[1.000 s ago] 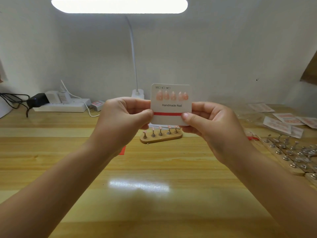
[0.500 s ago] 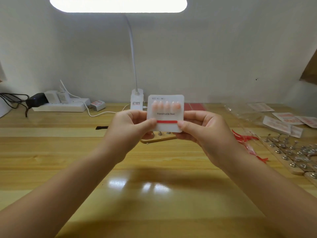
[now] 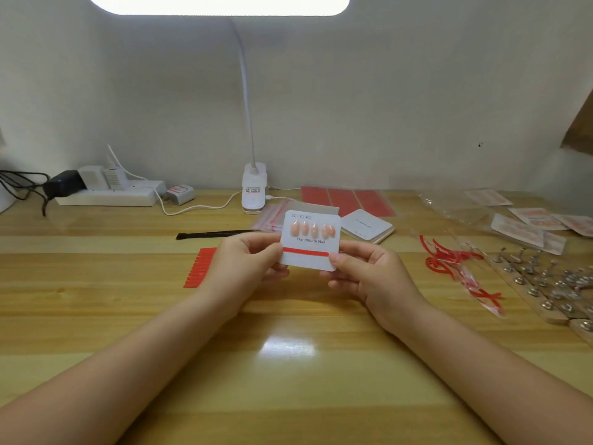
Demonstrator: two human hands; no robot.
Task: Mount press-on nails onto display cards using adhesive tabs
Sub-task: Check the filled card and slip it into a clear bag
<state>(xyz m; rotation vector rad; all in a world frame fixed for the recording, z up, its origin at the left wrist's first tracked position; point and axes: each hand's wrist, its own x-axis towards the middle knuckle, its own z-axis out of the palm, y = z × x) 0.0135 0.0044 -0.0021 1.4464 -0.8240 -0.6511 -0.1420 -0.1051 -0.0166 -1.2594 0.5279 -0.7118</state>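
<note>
A white display card (image 3: pixel 310 242) printed "Handmade Nail" carries several pink press-on nails (image 3: pixel 313 230) in a row and a red adhesive strip (image 3: pixel 305 251) below the text. My left hand (image 3: pixel 247 266) pinches its left edge and my right hand (image 3: pixel 367 274) pinches its lower right corner, holding it just above the wooden table (image 3: pixel 288 364). A stack of blank white cards (image 3: pixel 367 225) lies behind it. Red adhesive sheets (image 3: pixel 346 200) lie at the back.
A red strip of tabs (image 3: pixel 199 268) lies left of my hands, with a black tool (image 3: pixel 218 234) behind it. A lamp base (image 3: pixel 254 187) and power strip (image 3: pixel 109 195) stand by the wall. At the right lie red peeled liners (image 3: pixel 449 261), nail stands (image 3: pixel 552 284) and bagged cards (image 3: pixel 526 229).
Both hands have lowered the card toward the table and slightly away from me. The view tilted down, showing more of the table behind the card.
</note>
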